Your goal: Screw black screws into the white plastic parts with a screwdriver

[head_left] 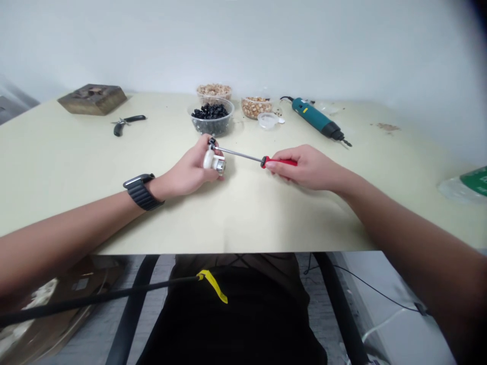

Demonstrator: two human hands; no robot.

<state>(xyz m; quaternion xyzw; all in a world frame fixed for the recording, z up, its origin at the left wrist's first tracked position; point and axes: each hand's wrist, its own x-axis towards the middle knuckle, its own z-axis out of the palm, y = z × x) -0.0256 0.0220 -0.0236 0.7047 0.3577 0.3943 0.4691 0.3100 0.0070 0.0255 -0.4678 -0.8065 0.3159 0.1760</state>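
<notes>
My left hand (196, 167) is closed around a small white plastic part (209, 159) with a silvery metal cylinder (220, 165) on its right side. A small black piece (212, 142) sits at the top of that part, near my fingertips. My right hand (299, 166) grips the red handle of a screwdriver (243, 154). Its metal shaft points left, and the tip meets the assembly just below the black piece; exact contact is too small to tell. Both hands are over the front half of the table (262, 223).
Behind my hands stand a bowl of black parts (211, 115), a tub of pale pieces (213, 91) and a tub of tan pieces (256, 107). Pliers (127, 123) and a worn block (92, 99) lie left. A green electric screwdriver (317, 120) lies right.
</notes>
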